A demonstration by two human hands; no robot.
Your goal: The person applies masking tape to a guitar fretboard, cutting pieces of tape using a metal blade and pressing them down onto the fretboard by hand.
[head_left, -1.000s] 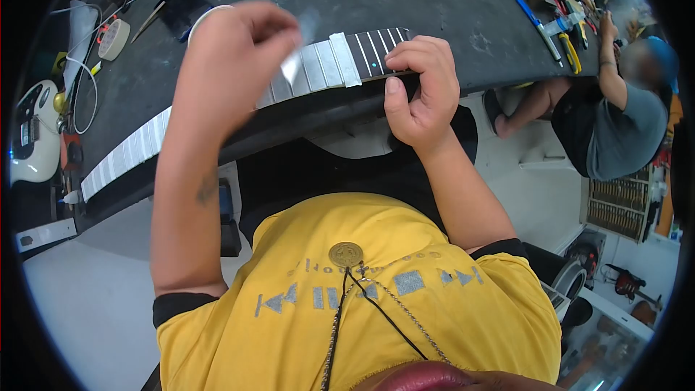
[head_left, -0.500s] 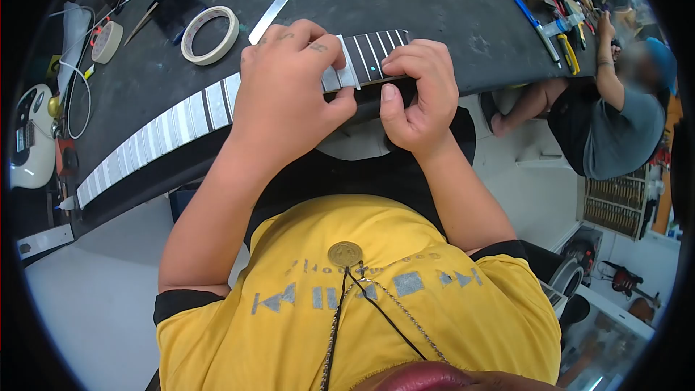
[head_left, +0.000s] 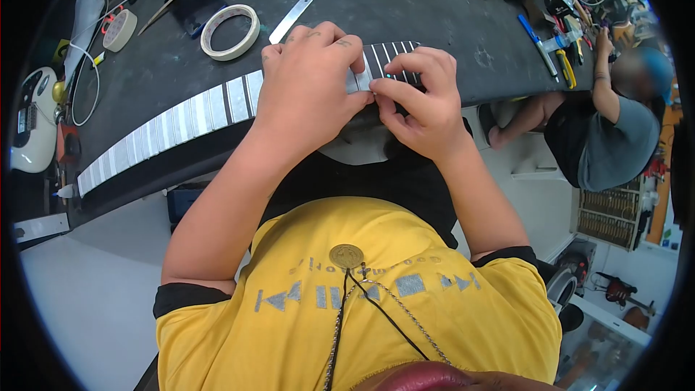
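Observation:
A guitar neck (head_left: 187, 117) lies along the table's near edge, its dark fretboard (head_left: 397, 51) crossed by metal frets. Pale strips of tape cover most of the board between the frets. My left hand (head_left: 311, 83) is bent over the neck, fingertips on top and thumb at the near edge. Beside its fingertips is a pale tape strip (head_left: 365, 71). My right hand (head_left: 426, 101) is closed at the near end of that strip, with thumb and index finger against it. The uncovered frets lie partly under my right fingers.
A masking tape roll (head_left: 230, 32) and a metal ruler (head_left: 292, 19) lie beyond the neck. Another tape roll (head_left: 120, 30) and a white device (head_left: 36, 119) are at left. Pliers (head_left: 565, 65) and other tools lie at right, near another person (head_left: 622, 116).
My right hand has moved left, from apart from the strip to its near end, and its fingers have closed. The neck and table appear shifted slightly in view.

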